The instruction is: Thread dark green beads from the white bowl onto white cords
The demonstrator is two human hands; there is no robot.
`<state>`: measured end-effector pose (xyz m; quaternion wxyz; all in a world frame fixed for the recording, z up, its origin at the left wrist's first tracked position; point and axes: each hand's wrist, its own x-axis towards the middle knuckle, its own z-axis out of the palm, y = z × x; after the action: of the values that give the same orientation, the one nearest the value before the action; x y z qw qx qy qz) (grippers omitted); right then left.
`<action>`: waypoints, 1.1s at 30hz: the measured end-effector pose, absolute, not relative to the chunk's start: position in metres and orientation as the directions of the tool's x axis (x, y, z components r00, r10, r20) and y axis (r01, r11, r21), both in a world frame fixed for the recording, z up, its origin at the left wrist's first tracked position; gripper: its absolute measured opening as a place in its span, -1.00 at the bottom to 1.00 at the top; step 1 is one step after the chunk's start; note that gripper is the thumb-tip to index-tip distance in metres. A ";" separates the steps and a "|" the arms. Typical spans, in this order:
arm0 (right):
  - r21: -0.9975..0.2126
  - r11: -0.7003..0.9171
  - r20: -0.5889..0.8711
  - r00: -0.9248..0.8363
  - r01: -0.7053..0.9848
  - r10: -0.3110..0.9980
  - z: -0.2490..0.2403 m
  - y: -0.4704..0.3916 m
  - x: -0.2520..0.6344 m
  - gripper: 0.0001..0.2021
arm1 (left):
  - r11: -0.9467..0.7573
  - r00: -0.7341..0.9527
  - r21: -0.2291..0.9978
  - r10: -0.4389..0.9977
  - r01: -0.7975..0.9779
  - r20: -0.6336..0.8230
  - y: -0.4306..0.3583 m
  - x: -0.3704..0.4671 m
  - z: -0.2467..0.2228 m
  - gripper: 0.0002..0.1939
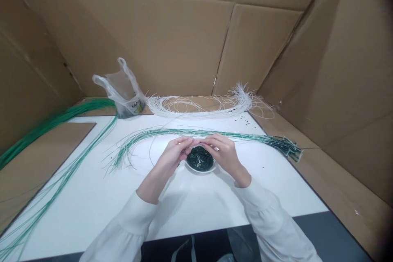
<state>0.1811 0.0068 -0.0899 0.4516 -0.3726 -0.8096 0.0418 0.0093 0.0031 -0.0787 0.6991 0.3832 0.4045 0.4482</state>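
Observation:
A white bowl full of small dark green beads stands on the white board. Over its back rim my left hand and my right hand almost meet, each with its fingers pinched together. What lies between the fingertips is too small to make out. A thin wire loops on the board near my left hand. Behind both hands stretches a bundle of green wires, its dark, beaded-looking end at the right.
At the back stand a plastic bag and a coil of white wires. Green strands run down the left side. Several dark beads are scattered at the back right. Cardboard walls enclose the work area.

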 end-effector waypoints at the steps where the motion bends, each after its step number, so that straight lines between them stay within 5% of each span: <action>1: -0.462 0.702 0.689 -0.279 0.542 0.669 -0.090 0.006 0.181 -0.87 | 0.292 0.263 0.908 0.940 -0.300 -0.215 0.003 0.009 -0.078 -0.75; 6: -0.831 0.486 0.481 -0.089 0.270 0.872 -0.083 0.004 0.178 -0.90 | 0.070 0.149 0.994 0.987 -0.079 -0.058 -0.002 0.013 -0.073 -0.77; 10: -0.959 0.282 0.281 -0.054 0.012 0.958 -0.079 0.007 0.179 -0.90 | -0.216 0.096 0.952 0.975 0.216 0.199 -0.011 0.017 -0.069 -0.80; 19: -0.939 0.017 0.072 -0.147 -0.342 0.987 -0.080 0.007 0.178 -0.88 | -0.283 0.153 0.927 0.956 0.248 0.251 -0.021 0.021 -0.065 -0.79; 33: -0.918 -0.061 0.015 -0.189 -0.393 0.982 -0.077 0.006 0.177 -0.85 | -0.297 0.163 0.907 0.952 0.298 0.258 -0.021 0.021 -0.066 -0.79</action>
<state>0.1774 0.0059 -0.0770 0.5356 -0.3448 -0.4273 0.6416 0.0210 -0.0211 -0.0663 0.3654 0.6695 0.4670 0.4475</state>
